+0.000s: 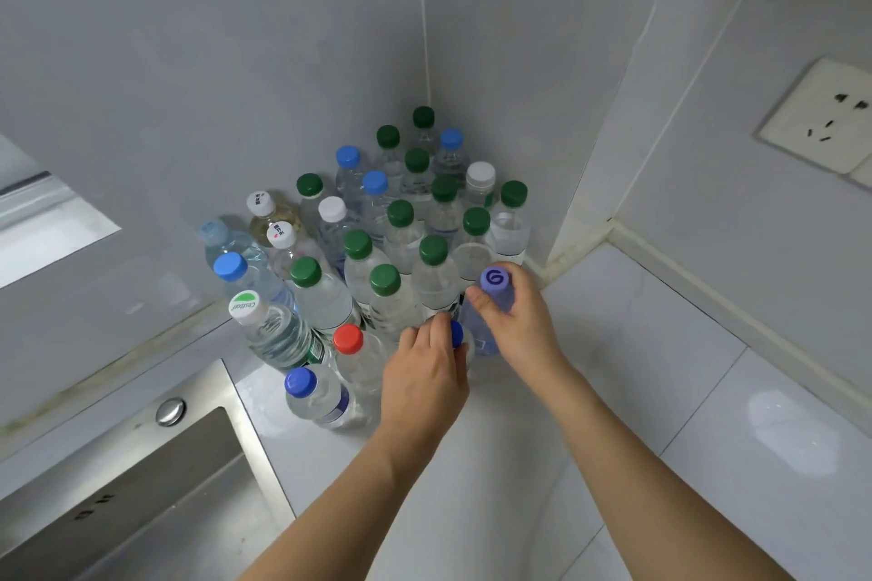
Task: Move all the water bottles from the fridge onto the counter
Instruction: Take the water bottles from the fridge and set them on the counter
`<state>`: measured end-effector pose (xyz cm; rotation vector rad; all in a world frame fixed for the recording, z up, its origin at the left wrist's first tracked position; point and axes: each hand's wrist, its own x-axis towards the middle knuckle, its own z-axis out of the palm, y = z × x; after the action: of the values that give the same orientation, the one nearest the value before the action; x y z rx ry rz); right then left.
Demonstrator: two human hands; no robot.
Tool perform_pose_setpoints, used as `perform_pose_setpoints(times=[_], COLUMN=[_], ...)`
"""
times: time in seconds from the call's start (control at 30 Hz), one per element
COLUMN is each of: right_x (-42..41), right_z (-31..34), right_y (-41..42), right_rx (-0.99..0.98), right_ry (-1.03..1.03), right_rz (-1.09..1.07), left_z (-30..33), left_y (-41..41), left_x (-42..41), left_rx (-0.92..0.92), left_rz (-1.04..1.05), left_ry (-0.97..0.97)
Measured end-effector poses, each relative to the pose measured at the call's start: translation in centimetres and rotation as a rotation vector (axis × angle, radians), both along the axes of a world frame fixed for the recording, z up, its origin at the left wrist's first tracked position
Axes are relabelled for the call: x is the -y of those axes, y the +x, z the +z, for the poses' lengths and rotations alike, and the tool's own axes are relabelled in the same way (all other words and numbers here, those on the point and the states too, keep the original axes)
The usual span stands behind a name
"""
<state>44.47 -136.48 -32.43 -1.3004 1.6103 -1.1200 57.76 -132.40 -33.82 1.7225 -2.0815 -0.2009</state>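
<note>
Several water bottles with green, blue, white and red caps stand packed into the corner of the white counter (613, 344). My left hand (424, 373) grips a clear bottle with a dark blue cap (456, 333) at the front of the group, and the hand hides most of that bottle. My right hand (519, 321) holds a bluish bottle with a purple cap (494, 281) just to its right, fingers wrapped round the neck. Both bottles stand upright at the cluster's near edge. The fridge is out of view.
A steel sink (141, 486) with a round button (170, 410) lies at the lower left. Grey tiled walls meet behind the bottles. A wall socket (821, 118) sits on the right wall. Bare counter stretches to the right and front.
</note>
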Motion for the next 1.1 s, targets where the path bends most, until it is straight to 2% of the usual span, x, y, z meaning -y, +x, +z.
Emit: perform_pose_setpoints(times=[0.23,0.37,0.7,1.1], right_x=[-3.3,-5.7,-15.5,-32.9], right_z=[2.4,4.0,8.3,12.4], right_y=[-1.9,-3.2,-9.2,-19.2], right_rx=[-0.101,-0.181,-0.264,-0.316], right_ry=[0.015,-0.023,-0.044,-0.039], right_rz=[-0.003,-0.02,-0.13,-0.479], left_z=[1.9,3.0,8.3,13.1], left_y=[-0.2,-0.8,-5.7,-18.6], left_x=[-0.4,-1.2,-6.0,-16.2], left_rx=[0.111,0.222,0.219,0.207], left_rz=[-0.011,-0.049,-0.229,-0.536], left_ry=[0.123,0.066,-0.048,-0.045])
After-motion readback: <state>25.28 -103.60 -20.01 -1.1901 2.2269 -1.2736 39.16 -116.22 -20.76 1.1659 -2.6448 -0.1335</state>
